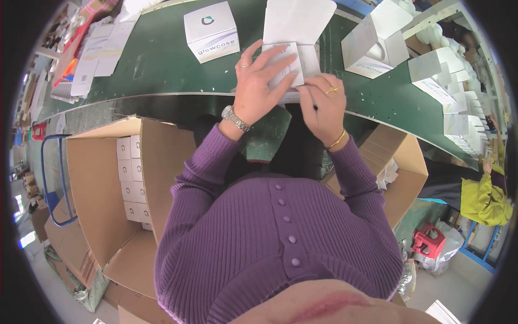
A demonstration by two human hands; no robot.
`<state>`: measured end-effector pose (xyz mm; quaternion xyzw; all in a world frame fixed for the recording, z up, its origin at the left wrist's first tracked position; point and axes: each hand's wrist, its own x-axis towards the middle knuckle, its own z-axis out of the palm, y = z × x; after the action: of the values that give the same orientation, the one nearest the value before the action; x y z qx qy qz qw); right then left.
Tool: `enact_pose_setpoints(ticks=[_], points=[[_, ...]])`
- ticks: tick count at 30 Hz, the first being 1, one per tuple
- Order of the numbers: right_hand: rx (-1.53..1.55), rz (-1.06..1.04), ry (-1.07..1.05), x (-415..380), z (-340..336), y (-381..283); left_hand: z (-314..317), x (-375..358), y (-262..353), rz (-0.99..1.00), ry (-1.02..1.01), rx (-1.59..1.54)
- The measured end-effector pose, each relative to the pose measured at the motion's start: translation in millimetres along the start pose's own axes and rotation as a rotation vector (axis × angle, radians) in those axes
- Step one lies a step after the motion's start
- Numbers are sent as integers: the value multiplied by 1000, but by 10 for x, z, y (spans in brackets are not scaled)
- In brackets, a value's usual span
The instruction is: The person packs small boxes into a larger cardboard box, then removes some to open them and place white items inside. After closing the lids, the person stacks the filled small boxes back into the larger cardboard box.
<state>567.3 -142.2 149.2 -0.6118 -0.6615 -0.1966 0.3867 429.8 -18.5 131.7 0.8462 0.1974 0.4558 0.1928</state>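
An open white carton [299,21] stands at the table's near edge in front of me, its lid flap raised. A folded printed leaflet [292,65] lies over its opening. My left hand [259,81] rests on the leaflet with its fingers stretched and apart. At the carton's near right corner, my right hand [324,108] has its fingers curled against the edge; the fingertips are partly hidden. A closed white box [211,32] marked "glowcose" sits left of the carton. Right of it stands an open box [372,46] with a rounded white item inside.
More open boxes [437,75] line the right side of the green table [156,59]. Flat printed cartons [100,51] lie at the left. A large cardboard box [102,189] with stacked white boxes stands lower left, another cardboard box [407,178] lower right. A co-worker's yellow-green garment [485,200] shows far right.
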Motion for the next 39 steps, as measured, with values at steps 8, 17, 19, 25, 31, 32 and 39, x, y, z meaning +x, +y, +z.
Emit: enact_pose_setpoints(ticks=[8, 17, 19, 25, 31, 32, 39], points=[[685, 823, 13, 702, -274, 89, 29, -12, -6, -25, -44, -84], [900, 915, -195, 606, -432, 138, 68, -32, -13, -230, 47, -295], [881, 805, -260, 429, -473, 161, 17, -15, -1, -214, 6, -332], [684, 616, -167, 46, -322, 16, 11, -35, -193, -20, -62, -336], [365, 465, 31, -160, -142, 60, -284, -90, -186, -36, -310, -589], [346, 434, 54, -171, -116, 82, -304, -95, -180, -28, -321, -597], [331, 329, 157, -173, -35, 137, -295, -164, -154, 80, -135, -344]])
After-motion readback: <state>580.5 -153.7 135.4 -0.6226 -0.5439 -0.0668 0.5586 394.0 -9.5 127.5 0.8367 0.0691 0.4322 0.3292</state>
